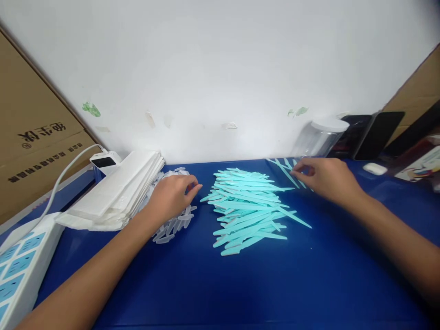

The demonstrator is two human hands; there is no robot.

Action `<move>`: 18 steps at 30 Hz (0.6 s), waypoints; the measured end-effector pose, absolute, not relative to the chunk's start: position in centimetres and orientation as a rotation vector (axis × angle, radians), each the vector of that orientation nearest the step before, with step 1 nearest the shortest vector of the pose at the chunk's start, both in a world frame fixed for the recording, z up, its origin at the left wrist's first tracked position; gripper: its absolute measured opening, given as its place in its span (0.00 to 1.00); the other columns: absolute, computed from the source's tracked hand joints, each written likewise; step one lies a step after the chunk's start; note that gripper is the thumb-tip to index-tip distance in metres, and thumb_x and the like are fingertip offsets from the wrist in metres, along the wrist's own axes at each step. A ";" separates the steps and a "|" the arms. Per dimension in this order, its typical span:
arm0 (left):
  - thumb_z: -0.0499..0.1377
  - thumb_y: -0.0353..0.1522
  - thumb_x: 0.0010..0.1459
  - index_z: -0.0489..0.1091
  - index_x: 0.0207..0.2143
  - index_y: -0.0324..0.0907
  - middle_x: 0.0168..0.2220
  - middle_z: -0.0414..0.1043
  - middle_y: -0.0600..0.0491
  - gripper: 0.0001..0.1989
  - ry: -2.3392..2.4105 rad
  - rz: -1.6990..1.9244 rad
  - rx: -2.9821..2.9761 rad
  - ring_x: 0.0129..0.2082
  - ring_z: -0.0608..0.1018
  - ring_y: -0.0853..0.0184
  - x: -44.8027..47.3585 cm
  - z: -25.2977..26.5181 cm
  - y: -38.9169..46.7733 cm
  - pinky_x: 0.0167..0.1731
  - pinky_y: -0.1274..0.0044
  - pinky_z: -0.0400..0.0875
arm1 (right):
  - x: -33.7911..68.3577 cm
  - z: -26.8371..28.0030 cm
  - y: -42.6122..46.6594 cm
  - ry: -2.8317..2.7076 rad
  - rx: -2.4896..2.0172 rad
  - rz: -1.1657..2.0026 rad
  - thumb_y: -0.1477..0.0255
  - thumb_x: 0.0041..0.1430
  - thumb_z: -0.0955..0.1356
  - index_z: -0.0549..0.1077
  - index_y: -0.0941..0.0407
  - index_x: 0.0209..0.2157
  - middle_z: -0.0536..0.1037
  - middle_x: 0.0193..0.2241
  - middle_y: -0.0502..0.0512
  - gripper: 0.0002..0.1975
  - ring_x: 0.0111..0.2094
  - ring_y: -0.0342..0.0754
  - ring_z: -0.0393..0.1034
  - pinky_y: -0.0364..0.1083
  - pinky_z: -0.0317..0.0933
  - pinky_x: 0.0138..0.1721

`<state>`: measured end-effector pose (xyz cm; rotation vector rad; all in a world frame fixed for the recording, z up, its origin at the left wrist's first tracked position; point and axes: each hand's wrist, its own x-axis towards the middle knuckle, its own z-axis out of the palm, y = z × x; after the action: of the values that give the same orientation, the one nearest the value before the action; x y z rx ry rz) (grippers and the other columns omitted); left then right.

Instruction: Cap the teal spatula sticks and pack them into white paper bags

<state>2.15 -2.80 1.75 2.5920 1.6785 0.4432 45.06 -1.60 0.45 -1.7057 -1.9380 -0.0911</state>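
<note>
A heap of slim turquoise eyebrow razors [250, 208] lies mid-table, handles and blade ends overlapping. To its left, partly hidden under my left hand [175, 195], is a pile of small translucent plastic covers [177, 224]. The thumb and forefinger of that hand are pinched together above the pile's right side; what is between them, if anything, cannot be made out. At the back right my right hand [318, 176] has its fingertips closed at a smaller scattered group of turquoise razors [283, 169], seemingly around one of them.
White padded sleeves [113, 190] are stacked at left, beside a small white device [105, 160] on a cable. A power strip [30, 261] fills the near left corner. A clear lidded jar [321, 135], dark phones [378, 133] and a white earbud case [374, 168] stand back right.
</note>
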 end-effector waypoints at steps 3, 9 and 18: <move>0.56 0.45 0.73 0.80 0.41 0.45 0.34 0.82 0.47 0.17 1.777 0.337 2.624 0.35 0.81 0.54 1.6 1.9 -2.6 0.32 0.70 0.61 | 45.0 -0.2 -1.5 -2.041 -1.715 -0.082 0.65 0.56 0.76 0.84 0.50 0.32 0.84 0.27 0.55 0.05 0.26 0.54 0.73 0.49 0.55 0.29; 0.56 0.47 0.74 0.79 0.43 0.46 0.35 0.82 0.46 0.18 1.879 0.253 2.628 0.37 0.82 0.51 0.8 1.8 -2.1 0.32 0.70 0.59 | 46.1 -0.8 -1.0 -2.229 -1.675 0.031 0.61 0.61 0.74 0.86 0.50 0.36 0.87 0.31 0.56 0.09 0.30 0.56 0.77 0.49 0.59 0.29; 0.60 0.47 0.69 0.79 0.36 0.46 0.31 0.81 0.50 0.16 1.717 0.123 2.561 0.31 0.79 0.57 0.5 2.9 -2.2 0.29 0.71 0.59 | 45.5 0.4 -1.2 -2.246 -1.525 0.274 0.55 0.65 0.71 0.86 0.52 0.40 0.86 0.35 0.58 0.17 0.32 0.54 0.76 0.51 0.65 0.35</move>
<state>0.54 -2.17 2.95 2.5613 1.7168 0.1229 45.54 -1.24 0.35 -1.5252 -2.2456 0.2742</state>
